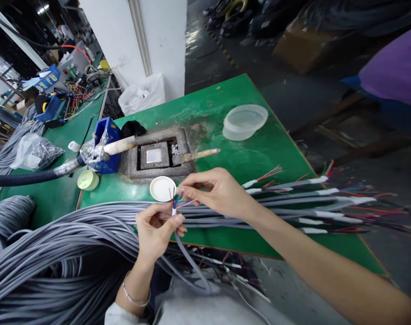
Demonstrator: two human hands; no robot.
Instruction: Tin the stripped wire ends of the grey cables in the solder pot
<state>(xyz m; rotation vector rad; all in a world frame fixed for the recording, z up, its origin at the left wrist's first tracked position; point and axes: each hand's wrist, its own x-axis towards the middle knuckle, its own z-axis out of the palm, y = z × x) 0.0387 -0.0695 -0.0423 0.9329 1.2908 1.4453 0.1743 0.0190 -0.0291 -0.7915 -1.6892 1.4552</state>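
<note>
My left hand [158,230] is closed round the end of a grey cable [188,257], just under its white sleeve [174,211]. From the sleeve a fan of thin coloured wires [181,199] sticks up. My right hand [214,189] pinches at the tips of these wires, with thumb and forefinger pressed together. A white round dish [162,188] lies just behind the wires. Beyond it, a solder pot [154,155] with a shiny square of metal is set in a grimy frame, and a stained flat stick [202,155] rests on the frame's edge.
Bundles of grey cable [73,234] cover the left and front of the green table [205,117]. Stripped cable ends [314,203] lie at right. A fume hose [120,145] leans on a blue bin [108,131]. A clear plastic tub [245,122] and pale green jar [88,179] stand nearby.
</note>
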